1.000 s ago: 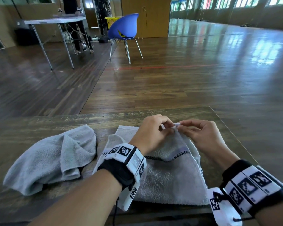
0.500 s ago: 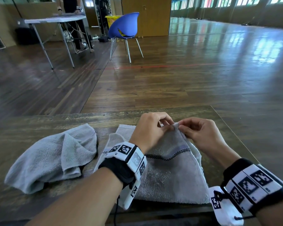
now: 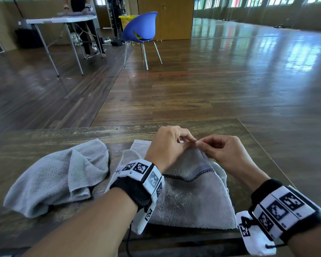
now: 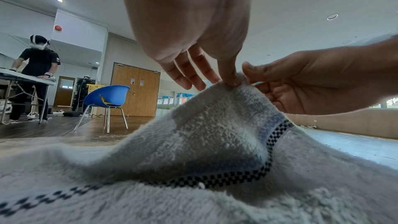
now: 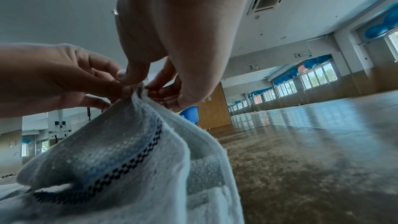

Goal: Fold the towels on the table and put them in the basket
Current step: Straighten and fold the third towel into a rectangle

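At the lower centre of the head view, one raised corner of the pale grey terry towel with a black checkered stripe is pinched by the left hand and the right hand, fingertips together. A crumpled grey towel is seen at lower left on the worn wooden table.

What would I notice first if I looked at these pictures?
First, the two hands meeting in the middle: the left hand and right hand pinch one lifted corner of the striped towel. To its left a crumpled grey towel lies on the wooden table. Far behind, a bright blue chair stands on the shiny floor.
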{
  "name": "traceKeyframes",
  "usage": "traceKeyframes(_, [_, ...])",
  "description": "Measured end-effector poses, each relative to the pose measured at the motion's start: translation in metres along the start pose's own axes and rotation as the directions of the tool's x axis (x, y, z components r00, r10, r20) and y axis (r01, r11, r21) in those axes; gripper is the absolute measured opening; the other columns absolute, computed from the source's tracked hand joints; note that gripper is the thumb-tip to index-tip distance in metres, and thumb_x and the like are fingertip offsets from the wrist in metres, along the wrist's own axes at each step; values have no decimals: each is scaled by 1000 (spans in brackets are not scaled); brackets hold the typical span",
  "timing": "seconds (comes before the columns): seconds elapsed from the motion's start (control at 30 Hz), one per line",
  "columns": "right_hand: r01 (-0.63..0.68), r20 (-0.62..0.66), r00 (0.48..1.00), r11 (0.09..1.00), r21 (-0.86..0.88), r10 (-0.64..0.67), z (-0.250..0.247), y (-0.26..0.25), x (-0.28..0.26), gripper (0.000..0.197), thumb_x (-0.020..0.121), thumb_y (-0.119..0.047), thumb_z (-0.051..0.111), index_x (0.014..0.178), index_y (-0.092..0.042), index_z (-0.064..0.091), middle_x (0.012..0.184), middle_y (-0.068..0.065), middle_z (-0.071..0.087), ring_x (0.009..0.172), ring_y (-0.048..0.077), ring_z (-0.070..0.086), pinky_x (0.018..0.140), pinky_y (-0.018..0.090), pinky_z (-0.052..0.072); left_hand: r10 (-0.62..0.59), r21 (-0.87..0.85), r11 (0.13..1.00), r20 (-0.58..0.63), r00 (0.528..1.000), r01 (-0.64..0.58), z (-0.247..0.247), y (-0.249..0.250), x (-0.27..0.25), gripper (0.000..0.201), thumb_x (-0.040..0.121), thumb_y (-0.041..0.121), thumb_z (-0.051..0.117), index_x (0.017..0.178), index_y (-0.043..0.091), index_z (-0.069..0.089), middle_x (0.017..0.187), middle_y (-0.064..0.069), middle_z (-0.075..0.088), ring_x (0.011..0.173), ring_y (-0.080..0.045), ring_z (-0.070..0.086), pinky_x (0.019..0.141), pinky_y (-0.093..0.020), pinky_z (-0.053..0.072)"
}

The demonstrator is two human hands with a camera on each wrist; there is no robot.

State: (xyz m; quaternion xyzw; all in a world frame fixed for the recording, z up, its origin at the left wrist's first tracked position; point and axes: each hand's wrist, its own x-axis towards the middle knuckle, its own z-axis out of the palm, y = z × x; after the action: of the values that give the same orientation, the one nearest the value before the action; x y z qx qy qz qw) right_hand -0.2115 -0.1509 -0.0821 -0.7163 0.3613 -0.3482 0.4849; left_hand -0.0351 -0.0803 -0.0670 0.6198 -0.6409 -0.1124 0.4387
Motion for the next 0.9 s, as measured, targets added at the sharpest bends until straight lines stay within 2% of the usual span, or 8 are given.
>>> traceKeyframes(0.13, [14, 12, 1000, 1000, -13, -13, 3, 1, 0, 14, 81, -17, 84, 78, -29, 77, 73, 4, 74, 61, 9, 62, 69, 29, 53, 31, 45, 998, 39, 999, -33, 0, 0, -2, 6, 80, 29, 82, 82, 25, 77, 80, 9, 67, 73, -14, 61, 70, -37, 53])
traceKeyframes(0.23, [57, 19, 998, 996, -66, -56, -1, 0, 1, 15, 83, -18, 82, 80, -31, 75, 77, -3, 76, 68, 9, 68, 73, 29, 56, 15, 61, 998, 58, 998, -18, -2, 1, -1, 20, 80, 38, 80, 77, 21, 69, 88, 10, 64, 85, -12, 62, 79, -36, 54])
traceKeyframes(0.33, [93, 46, 995, 993, -78, -90, -3, -3, -2, 13, 85, -15, 80, 81, -26, 75, 84, 1, 77, 80, 20, 72, 83, 41, 58, 3, 52, 999, 119, 993, -9, -4, 0, 1, 23, 80, 39, 80, 76, 19, 70, 104, 11, 69, 100, -6, 64, 94, -35, 53])
traceKeyframes(0.4, [98, 74, 993, 992, -75, -92, -1, -4, -5, 12, 87, -12, 78, 83, -23, 75, 85, 6, 76, 81, 29, 71, 87, 50, 56, 5, 69, 997, 172, 985, -18, -4, -1, 0, 23, 81, 38, 79, 76, 17, 73, 111, 12, 70, 105, -4, 64, 99, -35, 50])
traceKeyframes(0.43, [94, 83, 993, 993, -69, -88, -1, -6, -6, 11, 88, -12, 77, 83, -22, 75, 86, 8, 76, 80, 28, 69, 87, 53, 55, 7, 76, 997, 200, 980, -22, -4, -1, -1, 21, 81, 36, 79, 78, 16, 75, 112, 13, 71, 105, -4, 64, 99, -35, 49])
traceKeyframes(0.57, [102, 90, 991, 994, -39, -98, -5, -12, -8, 10, 91, -13, 73, 85, -21, 75, 88, 8, 76, 80, 16, 69, 83, 45, 58, 4, 68, 997, 316, 949, -27, -2, 2, -6, 16, 80, 28, 73, 82, 13, 79, 101, 12, 73, 86, -9, 69, 79, -35, 54])
traceKeyframes(0.7, [102, 44, 994, 995, -21, -101, -8, -12, -5, 9, 94, -12, 70, 87, -17, 73, 85, 11, 76, 78, 16, 67, 74, 35, 56, 4, 107, 994, 255, 967, -33, 0, 2, -4, 28, 82, 27, 74, 62, 8, 69, 65, 3, 63, 57, -16, 57, 56, -34, 43])
traceKeyframes(0.9, [23, -122, 992, 994, 103, -10, -32, 4, 6, 13, 94, -19, 68, 83, -22, 74, 76, -5, 72, 74, 14, 64, 68, 30, 55, -51, 209, 978, 203, 978, 8, -9, -2, 2, 43, 83, 36, 72, 55, 7, 59, 67, -6, 63, 62, -23, 58, 60, -35, 45])
